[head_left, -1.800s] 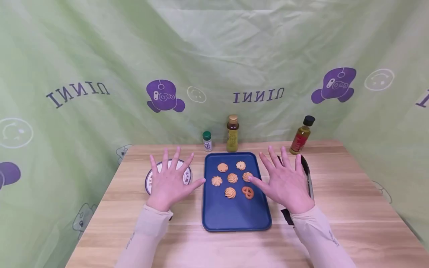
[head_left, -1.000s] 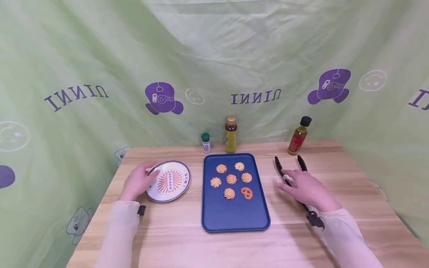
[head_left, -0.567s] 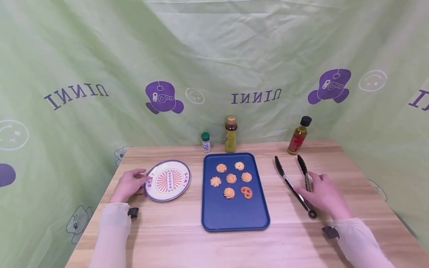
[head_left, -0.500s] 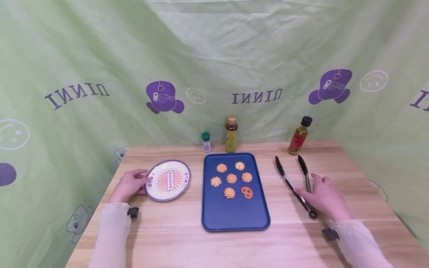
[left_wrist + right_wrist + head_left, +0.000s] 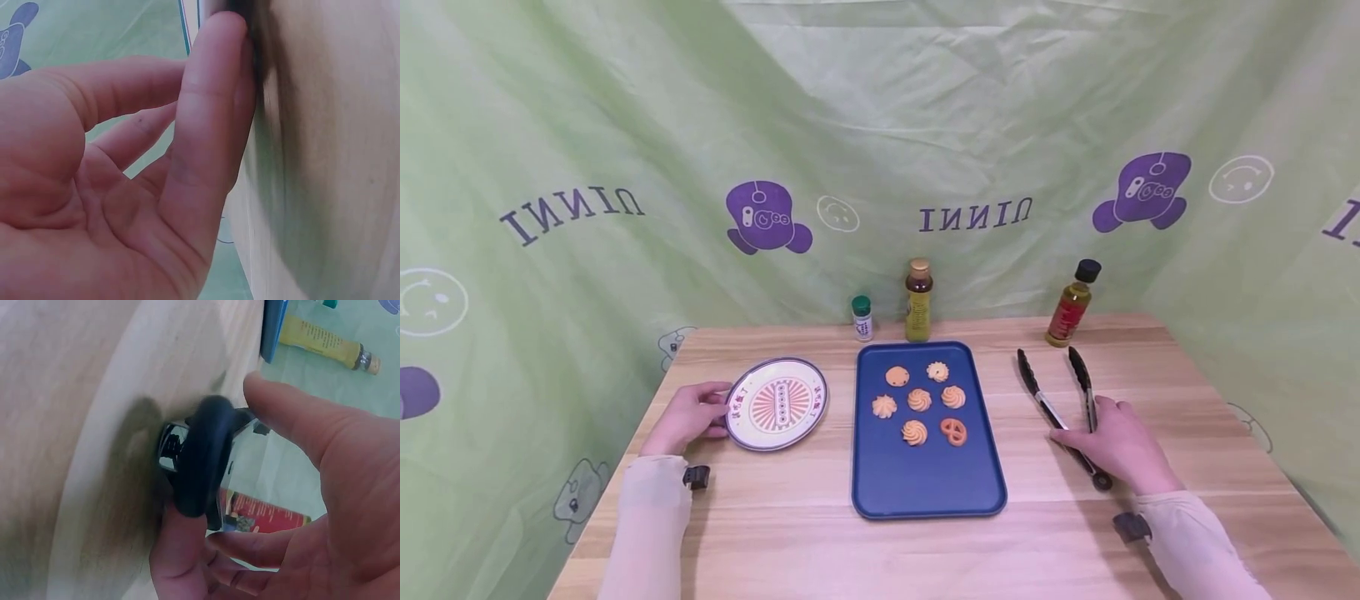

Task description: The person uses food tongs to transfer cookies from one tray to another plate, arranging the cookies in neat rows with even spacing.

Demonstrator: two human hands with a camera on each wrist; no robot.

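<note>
In the head view, my left hand (image 5: 688, 412) is at the left rim of a white plate (image 5: 756, 429) with a red sunburst print. The left wrist view has a fingertip tucked under the plate's edge (image 5: 192, 25), close over the table, and fingers coming to the rim from above. My right hand (image 5: 1123, 442) holds black-and-silver tongs (image 5: 1047, 408) across their arms, thumb on the left side and fingers on the right. The tongs lie spread, tips pointing away. From the right wrist, their black hinge end (image 5: 203, 456) shows between thumb and curled fingers.
Between the hands, a blue tray (image 5: 925, 487) bears several cookies (image 5: 919, 400) and a pretzel-shaped one (image 5: 953, 432). Along the back stand a green-capped shaker (image 5: 862, 321), a yellow-labelled bottle (image 5: 918, 304) and a red-labelled bottle (image 5: 1070, 308). A green curtain (image 5: 880, 125) hangs behind the wooden table (image 5: 820, 550).
Both hands, first spread flat in the air, have come down and apart: the left to the plate's left rim, the right onto the tongs. Lately the right thumb has moved slightly left over the tongs.
</note>
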